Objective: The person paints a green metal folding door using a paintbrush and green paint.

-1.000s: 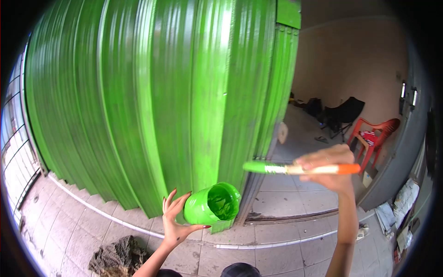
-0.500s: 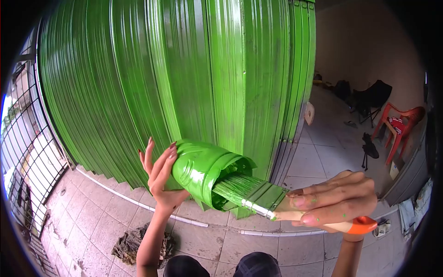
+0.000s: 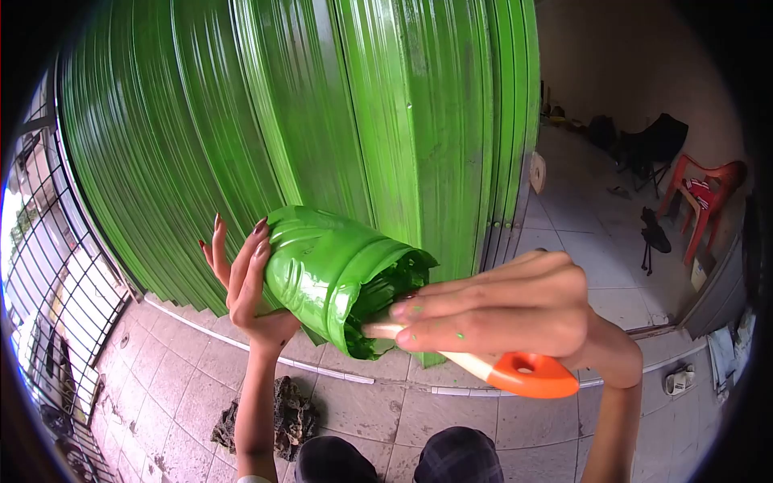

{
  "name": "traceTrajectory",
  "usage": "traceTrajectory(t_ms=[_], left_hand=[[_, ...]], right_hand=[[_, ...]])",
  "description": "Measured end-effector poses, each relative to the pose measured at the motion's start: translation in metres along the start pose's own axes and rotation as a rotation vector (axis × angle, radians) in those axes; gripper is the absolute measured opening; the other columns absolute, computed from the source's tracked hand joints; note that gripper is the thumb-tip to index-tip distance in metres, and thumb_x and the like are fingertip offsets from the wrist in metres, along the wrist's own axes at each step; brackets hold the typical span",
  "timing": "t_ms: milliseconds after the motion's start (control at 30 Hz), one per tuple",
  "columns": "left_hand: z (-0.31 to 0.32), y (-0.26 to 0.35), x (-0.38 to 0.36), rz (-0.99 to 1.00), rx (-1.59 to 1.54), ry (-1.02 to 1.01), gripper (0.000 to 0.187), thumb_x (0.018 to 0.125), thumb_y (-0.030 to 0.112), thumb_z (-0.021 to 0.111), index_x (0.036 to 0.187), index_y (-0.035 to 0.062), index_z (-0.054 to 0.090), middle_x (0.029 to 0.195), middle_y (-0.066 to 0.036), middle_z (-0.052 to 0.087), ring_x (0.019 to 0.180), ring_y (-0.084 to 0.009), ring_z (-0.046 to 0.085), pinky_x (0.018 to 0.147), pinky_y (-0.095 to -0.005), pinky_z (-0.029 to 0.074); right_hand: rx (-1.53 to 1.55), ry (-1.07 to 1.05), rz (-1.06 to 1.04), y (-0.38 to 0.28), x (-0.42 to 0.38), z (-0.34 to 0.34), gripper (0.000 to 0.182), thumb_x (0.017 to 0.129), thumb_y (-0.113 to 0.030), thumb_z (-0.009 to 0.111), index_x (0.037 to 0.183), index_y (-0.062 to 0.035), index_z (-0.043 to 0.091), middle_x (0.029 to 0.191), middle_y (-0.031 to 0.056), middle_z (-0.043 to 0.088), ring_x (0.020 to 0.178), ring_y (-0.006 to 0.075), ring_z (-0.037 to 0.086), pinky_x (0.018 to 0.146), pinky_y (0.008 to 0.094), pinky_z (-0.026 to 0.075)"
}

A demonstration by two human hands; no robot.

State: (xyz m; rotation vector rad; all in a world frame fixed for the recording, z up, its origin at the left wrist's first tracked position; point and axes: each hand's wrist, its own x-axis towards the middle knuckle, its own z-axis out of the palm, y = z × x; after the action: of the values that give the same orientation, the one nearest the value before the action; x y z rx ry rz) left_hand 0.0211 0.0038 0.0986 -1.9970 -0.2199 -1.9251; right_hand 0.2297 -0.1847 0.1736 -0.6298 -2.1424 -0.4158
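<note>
In my left hand (image 3: 254, 282) lies a cut plastic bottle (image 3: 322, 278) coated in green paint, tilted so its ragged open mouth faces right and down. The fingers and thumb support its closed end. My right hand (image 3: 507, 306) grips the paintbrush (image 3: 471, 364) by its pale wooden handle, which ends in an orange tip with a hole. The brush's bristles are inside the bottle, hidden by its wall and my fingers. Green specks dot my right fingers. Behind both hands stands a folding metal door (image 3: 322, 105) with glossy green paint and some duller patches.
A crumpled dark rag (image 3: 282, 419) lies on the tiled floor (image 3: 362, 414) near my knees. On the left is a barred gate (image 3: 56, 258). Through the opening at right are a red plastic chair (image 3: 704, 201), a black folding chair (image 3: 656, 145) and a sandal (image 3: 680, 380).
My right hand has moved left, pushing the brush deeper into the bottle; its bristles and metal band have gone from sight. The bottle and my left hand have shifted left and slightly up.
</note>
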Motion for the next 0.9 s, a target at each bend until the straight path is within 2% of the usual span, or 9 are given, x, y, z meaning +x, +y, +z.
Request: traceTrajectory(t_ms=[33, 233, 267, 367, 433, 533, 733, 833, 900], left_hand=[[0.000, 0.001, 0.000, 0.018, -0.013, -0.003, 0.051, 0.075, 0.021, 0.075, 0.119, -0.0008, 0.060, 0.123, -0.012, 0.062, 0.134, -0.0388, 0.036, 0.115, -0.0561, 0.011], [0.003, 0.000, -0.012, -0.010, 0.013, -0.095, 0.060, 0.069, 0.027, 0.079, 0.119, 0.0001, 0.059, 0.124, -0.013, 0.061, 0.136, -0.0394, 0.034, 0.115, -0.0556, 0.010], [0.005, 0.000, -0.017, -0.084, -0.032, -0.089, 0.063, 0.058, 0.026, 0.083, 0.115, 0.0070, 0.064, 0.121, -0.009, 0.064, 0.134, -0.0413, 0.036, 0.114, -0.0566, 0.007], [0.007, 0.003, -0.039, -0.167, -0.054, -0.184, 0.070, 0.057, 0.033, 0.083, 0.120, 0.0083, 0.063, 0.124, -0.007, 0.063, 0.138, -0.0373, 0.032, 0.115, -0.0546, 0.005], [0.006, 0.015, -0.054, -0.354, -0.084, -0.303, 0.075, 0.057, 0.036, 0.084, 0.123, 0.0080, 0.061, 0.127, -0.006, 0.061, 0.139, -0.0338, 0.031, 0.115, -0.0540, 0.003], [0.007, 0.032, -0.074, -0.543, -0.096, -0.482, 0.089, 0.047, 0.043, 0.089, 0.124, 0.0070, 0.061, 0.125, -0.006, 0.061, 0.139, -0.0322, 0.030, 0.114, -0.0552, 0.002], [0.017, 0.061, -0.084, -0.682, -0.196, -0.742, 0.092, 0.047, 0.049, 0.089, 0.123, 0.0066, 0.061, 0.119, -0.006, 0.064, 0.138, -0.0324, 0.028, 0.114, -0.0564, 0.002], [0.021, 0.067, -0.084, -0.703, -0.250, -0.792, 0.092, 0.048, 0.051, 0.089, 0.123, 0.0061, 0.061, 0.117, -0.009, 0.065, 0.138, -0.0324, 0.028, 0.113, -0.0564, 0.002], [0.022, 0.066, -0.087, -0.720, -0.280, -0.815, 0.093, 0.047, 0.053, 0.088, 0.123, 0.0060, 0.061, 0.117, -0.010, 0.065, 0.138, -0.0324, 0.029, 0.114, -0.0561, 0.003]], right_hand=[[0.021, -0.009, 0.018, 0.001, 0.001, 0.002, 0.016, 0.081, -0.009, 0.065, 0.095, -0.0042, 0.071, 0.089, 0.0099, 0.071, 0.080, 0.0217, 0.071, 0.062, 0.0284, 0.061], [0.077, -0.093, 0.090, 0.010, 0.003, 0.006, 0.021, 0.077, -0.001, 0.067, 0.096, -0.0068, 0.071, 0.087, 0.0065, 0.072, 0.066, 0.0165, 0.068, 0.048, 0.0260, 0.053], [0.075, -0.108, 0.098, 0.011, 0.002, 0.007, 0.022, 0.076, 0.000, 0.068, 0.096, -0.0068, 0.071, 0.085, 0.0060, 0.072, 0.063, 0.0159, 0.068, 0.046, 0.0256, 0.051], [0.067, -0.011, 0.213, 0.012, -0.004, 0.003, 0.022, 0.074, -0.001, 0.072, 0.095, -0.0077, 0.072, 0.079, 0.0063, 0.071, 0.058, 0.0163, 0.065, 0.046, 0.0245, 0.049], [0.153, 0.119, 0.365, 0.013, -0.009, 0.005, 0.017, 0.078, -0.007, 0.076, 0.094, -0.0034, 0.071, 0.076, 0.0064, 0.071, 0.062, 0.0110, 0.066, 0.053, 0.0211, 0.050], [0.343, 0.280, 0.726, 0.019, -0.035, 0.014, 0.020, 0.081, -0.012, 0.076, 0.092, 0.0030, 0.068, 0.078, 0.0061, 0.071, 0.069, 0.0066, 0.065, 0.060, 0.0199, 0.051], [0.823, 0.543, 1.225, 0.029, -0.087, 0.016, 0.021, 0.081, -0.007, 0.073, 0.097, 0.0017, 0.062, 0.091, 0.0106, 0.068, 0.081, 0.0175, 0.069, 0.068, 0.0268, 0.059], [0.996, 0.767, 1.335, 0.031, -0.117, 0.017, 0.021, 0.082, -0.005, 0.071, 0.099, -0.0005, 0.060, 0.095, 0.0114, 0.067, 0.085, 0.0209, 0.070, 0.072, 0.0299, 0.060], [0.974, 0.935, 1.276, 0.024, -0.128, 0.012, 0.019, 0.084, -0.005, 0.069, 0.099, -0.0016, 0.059, 0.094, 0.0116, 0.066, 0.086, 0.0223, 0.069, 0.074, 0.0326, 0.060]])
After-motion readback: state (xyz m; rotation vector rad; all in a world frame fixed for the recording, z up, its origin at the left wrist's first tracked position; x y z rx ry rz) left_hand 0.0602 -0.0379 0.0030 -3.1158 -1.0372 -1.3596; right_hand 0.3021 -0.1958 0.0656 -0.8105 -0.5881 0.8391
